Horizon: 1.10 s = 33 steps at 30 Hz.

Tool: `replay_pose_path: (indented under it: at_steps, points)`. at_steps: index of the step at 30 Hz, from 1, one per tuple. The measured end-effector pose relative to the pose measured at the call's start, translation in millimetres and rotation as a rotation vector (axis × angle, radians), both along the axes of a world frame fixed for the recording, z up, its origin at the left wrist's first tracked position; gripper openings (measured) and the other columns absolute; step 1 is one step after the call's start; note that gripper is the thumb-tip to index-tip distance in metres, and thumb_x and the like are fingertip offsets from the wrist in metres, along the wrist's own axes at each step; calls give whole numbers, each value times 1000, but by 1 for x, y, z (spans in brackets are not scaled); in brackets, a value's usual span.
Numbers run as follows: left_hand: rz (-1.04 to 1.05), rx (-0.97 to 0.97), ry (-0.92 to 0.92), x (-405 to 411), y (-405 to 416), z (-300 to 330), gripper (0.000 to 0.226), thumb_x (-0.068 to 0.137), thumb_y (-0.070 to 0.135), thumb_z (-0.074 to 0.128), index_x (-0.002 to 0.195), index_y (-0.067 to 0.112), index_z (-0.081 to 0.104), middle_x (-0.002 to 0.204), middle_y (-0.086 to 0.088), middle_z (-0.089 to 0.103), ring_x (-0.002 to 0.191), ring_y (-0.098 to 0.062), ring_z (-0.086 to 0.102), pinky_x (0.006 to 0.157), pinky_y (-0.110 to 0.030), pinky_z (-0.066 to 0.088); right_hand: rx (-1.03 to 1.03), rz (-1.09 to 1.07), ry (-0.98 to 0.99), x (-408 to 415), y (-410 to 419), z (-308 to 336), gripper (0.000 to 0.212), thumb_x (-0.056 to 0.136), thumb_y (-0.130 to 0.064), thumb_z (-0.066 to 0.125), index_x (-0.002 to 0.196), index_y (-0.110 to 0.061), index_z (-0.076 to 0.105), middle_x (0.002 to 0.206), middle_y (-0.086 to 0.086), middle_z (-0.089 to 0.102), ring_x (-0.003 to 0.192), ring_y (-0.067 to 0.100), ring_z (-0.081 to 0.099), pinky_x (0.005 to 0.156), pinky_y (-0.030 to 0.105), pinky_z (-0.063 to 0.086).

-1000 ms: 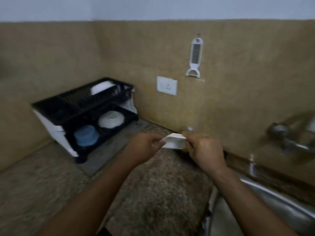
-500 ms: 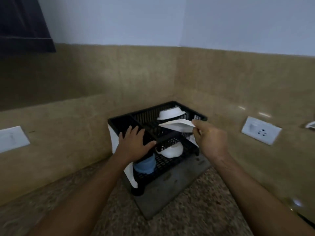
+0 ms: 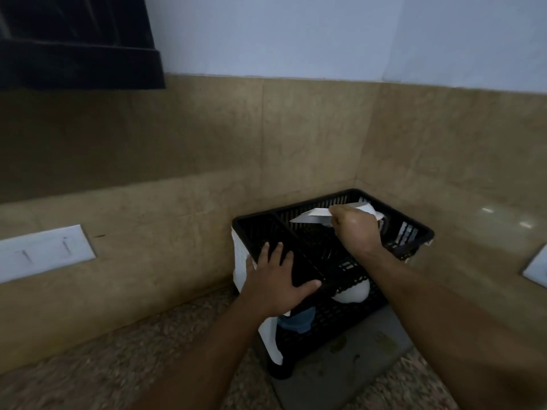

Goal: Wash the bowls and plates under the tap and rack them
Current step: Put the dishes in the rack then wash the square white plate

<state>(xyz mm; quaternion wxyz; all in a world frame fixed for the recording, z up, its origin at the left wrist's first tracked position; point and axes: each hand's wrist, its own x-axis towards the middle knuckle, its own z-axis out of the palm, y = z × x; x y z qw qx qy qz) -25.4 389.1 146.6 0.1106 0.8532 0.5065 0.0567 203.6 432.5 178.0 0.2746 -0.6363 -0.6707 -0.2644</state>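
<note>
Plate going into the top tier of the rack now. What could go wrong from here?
1. The right hand pinches the white plate only at its rim; it may slip.
2. A white bowl already sits behind it in the top tier; they could knock.
3. The left hand only rests on the black rack, which could shift.

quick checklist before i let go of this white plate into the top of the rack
1. Grip on the white plate: right hand pinches its edge. Ok.
2. Plate over the top tier of the black rack: ok.
3. Rack steadied: left hand rests flat on its front corner. Ok.
4. Free slot under the plate: another white dish sits just behind the hand; spacing cannot tell.
5. Lower tier out of the way: white bowl and blue bowl sit below. Ok.
</note>
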Motion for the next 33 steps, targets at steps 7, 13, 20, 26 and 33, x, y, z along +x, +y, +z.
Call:
replay_pose_path:
  at_steps: [7, 13, 20, 26, 33]
  points:
    - [-16, 30, -27, -2, 2, -6, 99, 78, 88, 19, 155, 26, 16, 165, 2, -2, 150, -25, -12, 118, -60, -3, -332, 84, -109, 2, 26, -18, 16, 72, 5, 65, 85, -5, 68, 83, 12, 69, 76, 35, 65, 58, 35, 49]
    - [-5, 34, -26, -1, 2, -8, 98, 79, 87, 19, 155, 26, 16, 165, 2, 0, 150, -25, -12, 117, -61, -2, -601, 132, 7, 4, 12, -17, 52, 99, -27, 49, 144, -1, 44, 148, 17, 44, 134, 34, 44, 109, 39, 38]
    - [-5, 48, -15, 1, 1, -8, 96, 79, 87, 19, 154, 27, 19, 165, 1, 2, 150, -25, -10, 117, -61, -1, -860, 27, -16, -11, 7, -21, 70, 104, -51, 25, 158, -14, 0, 165, 7, -6, 152, 20, -3, 121, 41, 4]
    - [-5, 47, -25, 1, 0, -7, 95, 80, 86, 20, 154, 27, 21, 165, 1, 4, 150, -26, -9, 117, -61, 0, -864, 8, -6, -15, 5, -21, 69, 104, -49, 26, 158, -15, 2, 166, 8, -4, 152, 21, -2, 121, 47, 8]
    - [9, 97, -60, -2, -5, -4, 85, 83, 83, 23, 150, 31, 29, 162, -1, 20, 151, -25, 4, 118, -58, 4, -572, 137, 379, -9, -52, -8, 55, 102, -36, 45, 150, -12, 35, 149, 9, 44, 137, 26, 40, 111, 35, 34]
